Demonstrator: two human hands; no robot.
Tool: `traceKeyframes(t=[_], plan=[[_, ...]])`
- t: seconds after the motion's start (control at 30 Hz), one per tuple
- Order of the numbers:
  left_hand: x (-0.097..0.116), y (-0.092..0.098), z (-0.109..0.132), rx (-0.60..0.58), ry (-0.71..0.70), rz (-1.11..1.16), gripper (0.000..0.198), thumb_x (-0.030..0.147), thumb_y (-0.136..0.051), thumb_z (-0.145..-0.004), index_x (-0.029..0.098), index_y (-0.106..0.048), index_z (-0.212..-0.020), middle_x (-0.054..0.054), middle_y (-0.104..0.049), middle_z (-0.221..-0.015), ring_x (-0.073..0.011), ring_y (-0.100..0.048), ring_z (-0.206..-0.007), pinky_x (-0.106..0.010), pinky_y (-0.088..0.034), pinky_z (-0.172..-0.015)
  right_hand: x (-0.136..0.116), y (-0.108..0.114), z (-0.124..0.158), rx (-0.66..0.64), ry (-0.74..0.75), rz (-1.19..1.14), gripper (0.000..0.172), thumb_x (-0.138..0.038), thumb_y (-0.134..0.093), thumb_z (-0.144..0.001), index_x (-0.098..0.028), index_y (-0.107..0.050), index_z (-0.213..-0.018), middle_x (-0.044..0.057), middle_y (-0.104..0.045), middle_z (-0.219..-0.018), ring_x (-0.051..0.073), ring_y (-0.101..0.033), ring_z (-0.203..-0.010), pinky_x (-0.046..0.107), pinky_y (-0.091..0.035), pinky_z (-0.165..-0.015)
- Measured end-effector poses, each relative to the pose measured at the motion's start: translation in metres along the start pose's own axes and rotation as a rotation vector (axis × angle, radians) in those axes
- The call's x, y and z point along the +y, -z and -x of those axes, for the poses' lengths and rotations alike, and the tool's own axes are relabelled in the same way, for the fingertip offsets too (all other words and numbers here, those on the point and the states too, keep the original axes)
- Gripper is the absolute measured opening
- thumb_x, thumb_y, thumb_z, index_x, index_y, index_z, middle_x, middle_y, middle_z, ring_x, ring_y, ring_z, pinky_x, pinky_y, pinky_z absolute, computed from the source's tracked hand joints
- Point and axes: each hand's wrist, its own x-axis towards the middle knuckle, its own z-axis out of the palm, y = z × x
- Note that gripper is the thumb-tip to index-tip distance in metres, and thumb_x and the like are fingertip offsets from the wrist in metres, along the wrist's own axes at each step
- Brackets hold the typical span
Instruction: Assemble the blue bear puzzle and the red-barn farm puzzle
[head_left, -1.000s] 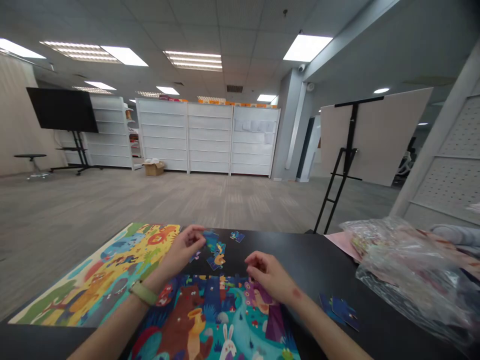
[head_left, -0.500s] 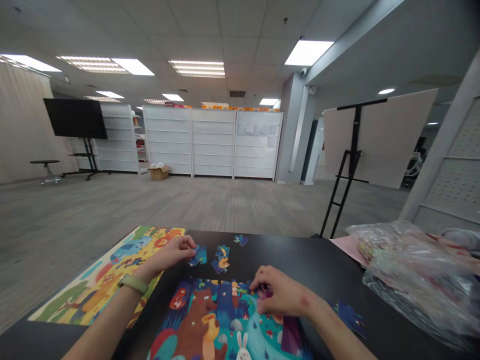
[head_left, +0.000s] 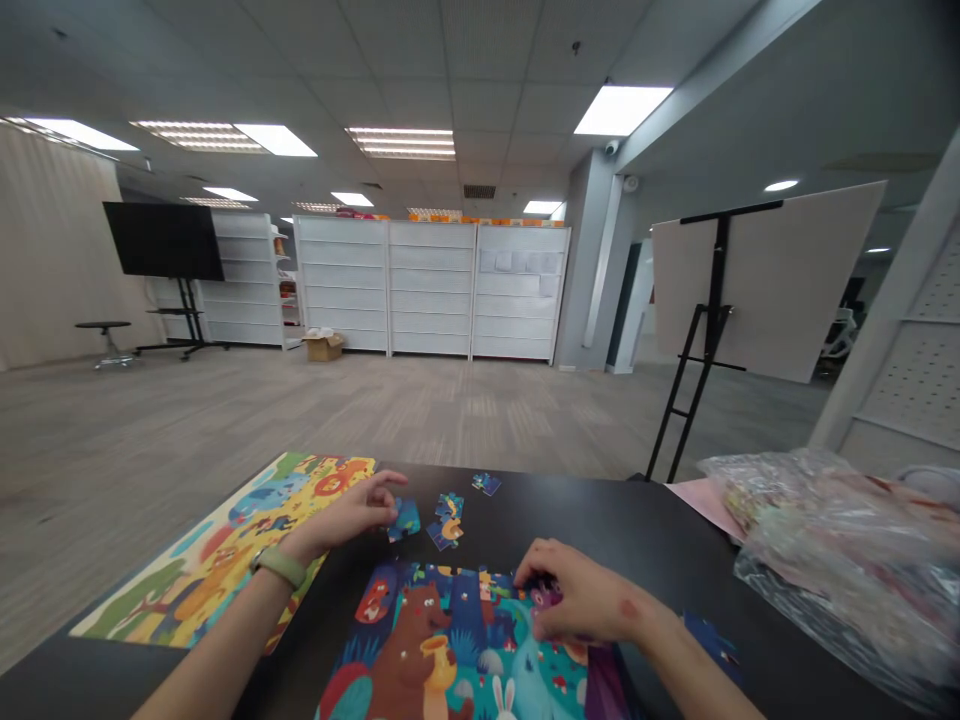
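My left hand hovers with its fingers apart, just left of a blue jigsaw piece lying on the black table. My right hand rests on the top edge of a partly joined jigsaw puzzle showing a brown bear with a honey pot. Its fingers pinch a purple piece, mostly hidden by them. A small joined cluster of pieces lies beyond the puzzle, with another small cluster farther back. More dark blue pieces sit past my right wrist.
A finished animal-picture puzzle lies at the table's left edge. A crumpled clear plastic bag and pink paper sit at the right. Beyond the table are carpet, white shelving, and a board on a black easel.
My left hand has lifted off the blue piece and moved slightly left, its index finger rising. My right hand stays at the purple piece. The whole view has drifted slightly.
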Motion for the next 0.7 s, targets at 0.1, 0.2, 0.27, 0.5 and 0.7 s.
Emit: traceKeyframes(t=[0.1, 0.2, 0.27, 0.5, 0.7], plan=[[0.008, -0.004, 0.003, -0.02, 0.046, 0.123, 0.054, 0.037, -0.069, -0.071, 0.024, -0.056, -0.122, 0.001, -0.064, -0.087, -0.0163, -0.063, -0.078, -0.028, -0.05, -0.068, 0.004, -0.001, 0.0, 0.003, 0.013, 0.008, 0.044, -0.022, -0.082, -0.056, -0.026, -0.073, -0.098, 0.001, -0.064, -0.103, 0.021, -0.057, -0.097, 0.027, -0.044, -0.083], [0.01, -0.006, 0.004, -0.048, 0.094, 0.147, 0.043, 0.041, -0.067, -0.073, 0.021, -0.06, -0.11, -0.002, -0.069, -0.09, -0.0182, -0.066, -0.081, -0.028, -0.051, -0.068, 0.006, -0.002, -0.001, -0.002, 0.024, 0.014, 0.044, -0.023, -0.082, -0.057, -0.026, -0.073, -0.099, 0.001, -0.063, -0.103, 0.021, -0.057, -0.096, 0.028, -0.043, -0.084], [0.009, -0.006, 0.002, -0.033, 0.079, 0.115, 0.033, 0.044, -0.066, -0.075, 0.019, -0.061, -0.096, -0.001, -0.069, -0.084, -0.0167, -0.064, -0.075, -0.025, -0.047, -0.063, 0.006, -0.002, -0.001, -0.012, 0.025, 0.015, 0.044, -0.023, -0.082, -0.057, -0.026, -0.073, -0.099, 0.001, -0.063, -0.103, 0.02, -0.057, -0.096, 0.028, -0.043, -0.084], [0.0, -0.007, -0.004, -0.007, 0.028, 0.089, 0.022, 0.03, -0.069, -0.069, 0.019, -0.053, -0.08, -0.001, -0.07, -0.079, -0.0149, -0.062, -0.069, -0.022, -0.038, -0.055, 0.004, -0.002, -0.001, -0.007, 0.006, 0.01, 0.043, -0.02, -0.082, -0.056, -0.025, -0.072, -0.098, 0.0, -0.062, -0.102, 0.019, -0.056, -0.095, 0.027, -0.042, -0.083], [0.003, -0.01, 0.0, -0.046, 0.033, 0.127, 0.046, 0.028, -0.07, -0.069, 0.021, -0.051, -0.11, -0.001, -0.069, -0.087, -0.0183, -0.067, -0.076, -0.025, -0.047, -0.059, 0.004, -0.002, -0.001, -0.016, 0.002, 0.025, 0.044, -0.022, -0.083, -0.056, -0.025, -0.072, -0.098, -0.001, -0.061, -0.102, 0.019, -0.056, -0.094, 0.027, -0.042, -0.083]])
